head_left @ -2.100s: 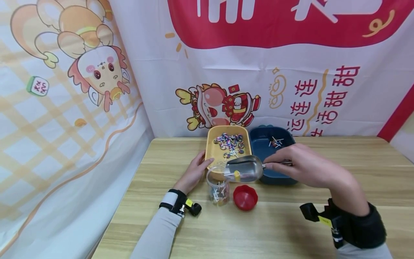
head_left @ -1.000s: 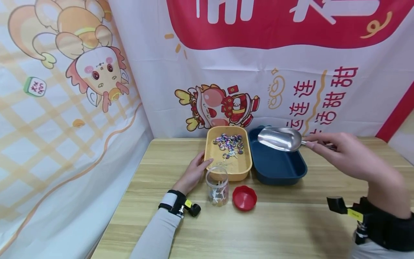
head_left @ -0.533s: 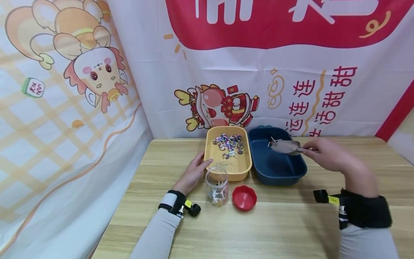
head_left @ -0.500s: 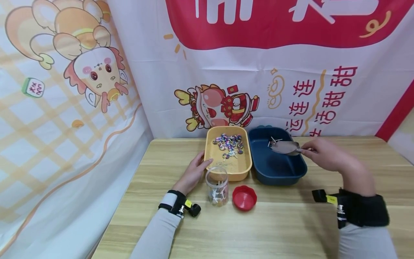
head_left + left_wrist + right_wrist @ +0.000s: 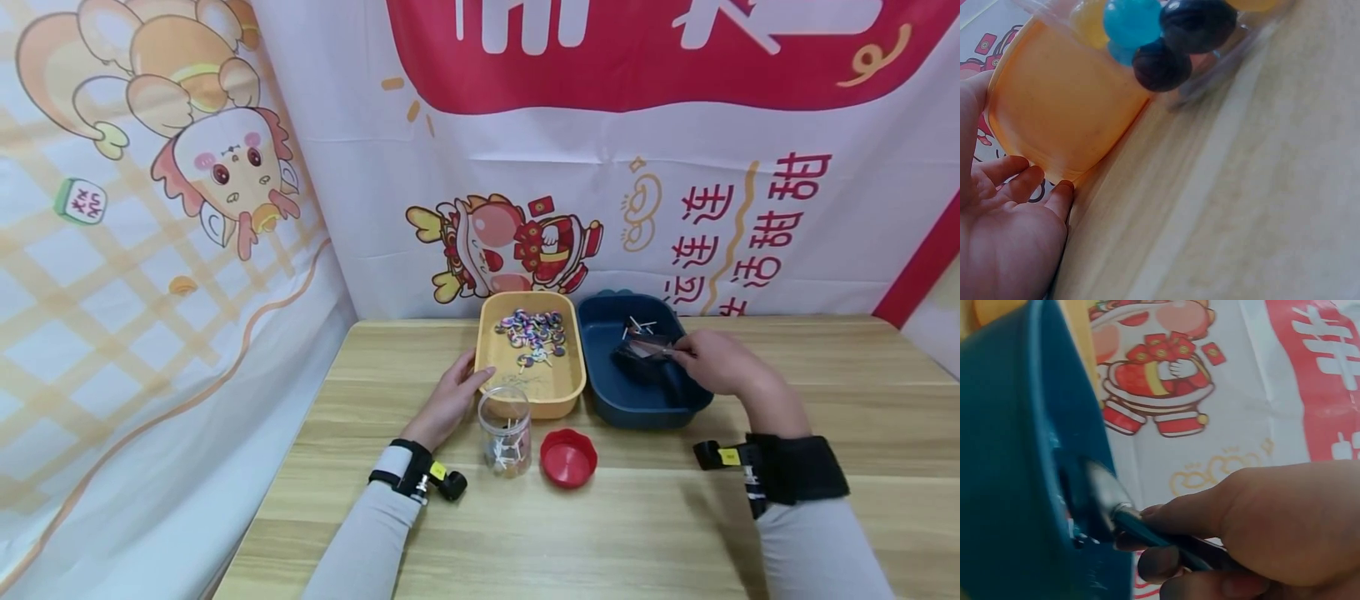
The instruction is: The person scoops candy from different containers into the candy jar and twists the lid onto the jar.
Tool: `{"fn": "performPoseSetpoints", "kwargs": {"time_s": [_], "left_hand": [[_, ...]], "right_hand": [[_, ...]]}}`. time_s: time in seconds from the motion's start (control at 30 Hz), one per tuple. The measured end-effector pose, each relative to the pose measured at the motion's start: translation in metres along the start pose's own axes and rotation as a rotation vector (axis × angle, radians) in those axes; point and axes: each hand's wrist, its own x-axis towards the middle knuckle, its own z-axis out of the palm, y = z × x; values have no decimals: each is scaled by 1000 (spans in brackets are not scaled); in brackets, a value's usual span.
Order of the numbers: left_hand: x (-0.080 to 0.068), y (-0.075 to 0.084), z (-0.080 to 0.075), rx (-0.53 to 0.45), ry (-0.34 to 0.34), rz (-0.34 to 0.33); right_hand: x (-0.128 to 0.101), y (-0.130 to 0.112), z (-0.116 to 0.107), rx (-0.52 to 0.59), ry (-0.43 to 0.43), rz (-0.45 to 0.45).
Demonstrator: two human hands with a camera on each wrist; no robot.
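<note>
My left hand (image 5: 446,400) holds the yellow bin (image 5: 555,400) at its left wall, thumb over the rim and fingers outside. Colourful swirl lollipops (image 5: 531,330) lie inside that bin. With my right hand (image 5: 716,362) I grip a metal scoop (image 5: 651,348) by its handle. The scoop's bowl is down inside the dark blue bin (image 5: 637,408), tilted, beside a few lollipops with white sticks (image 5: 636,327). Just in front of the yellow bin stands a clear jar (image 5: 491,417) with lollipops in it; their round heads (image 5: 1132,22) show close up in the left wrist view.
A red scalloped lid (image 5: 568,458) lies to the right of the jar. Both bins stand side by side at the back of the wooden table (image 5: 600,542), against a printed cloth backdrop (image 5: 360,208). Another cloth (image 5: 187,375) hangs along the table's left edge.
The scoop was tipped over the jar with a yellow lollipop in it; it swung back right, emptied, and has dipped into the blue bin. The left hand has stayed on the yellow bin.
</note>
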Motion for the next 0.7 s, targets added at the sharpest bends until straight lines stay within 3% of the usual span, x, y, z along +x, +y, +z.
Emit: {"fn": "performPoseSetpoints", "kwargs": {"time_s": [0.13,0.4,0.7], "left_hand": [[0,1,0,-2,3,-4],[0,2,2,0,-3,3],[1,3,2,-6,16,-12]], "right_hand": [[8,0,9,14,19,-10],[15,-2,16,58,21,70],[20,0,24,114,26,101]]}}
